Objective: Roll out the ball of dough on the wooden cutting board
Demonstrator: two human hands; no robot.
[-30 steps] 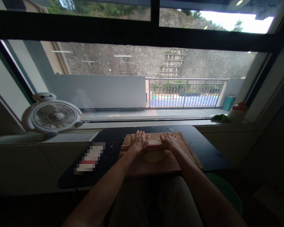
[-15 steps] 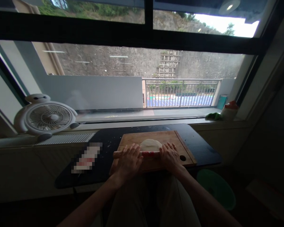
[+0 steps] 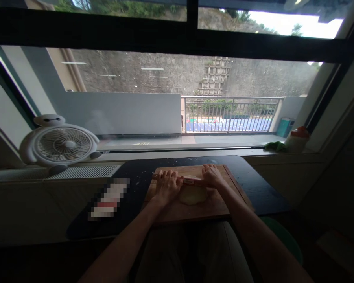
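Note:
A wooden rolling pin (image 3: pixel 190 181) lies crosswise over the far part of a flat round of pale dough (image 3: pixel 193 196). My left hand (image 3: pixel 167 184) is closed over the pin's left part, its handle end sticking out beyond the fingers. On the right side, my right hand (image 3: pixel 212 175) is curled over the other end and hides it. Most of the dough shows on the near side of the pin, between my forearms. Beneath everything is a wooden cutting board (image 3: pixel 177 215).
The board rests on a black table (image 3: pixel 132 169) below a window. A blurred-out item (image 3: pixel 109 200) lies at the table's left. A white fan (image 3: pixel 66 143) stands left; a bottle with an orange top (image 3: pixel 297 139) is on the sill. Low at right is a green basin (image 3: pixel 283 236).
Both hands have pushed the rolling pin away from me, from the dough's near edge to its far part. The view has shifted slightly, and the dough now shows on the near side.

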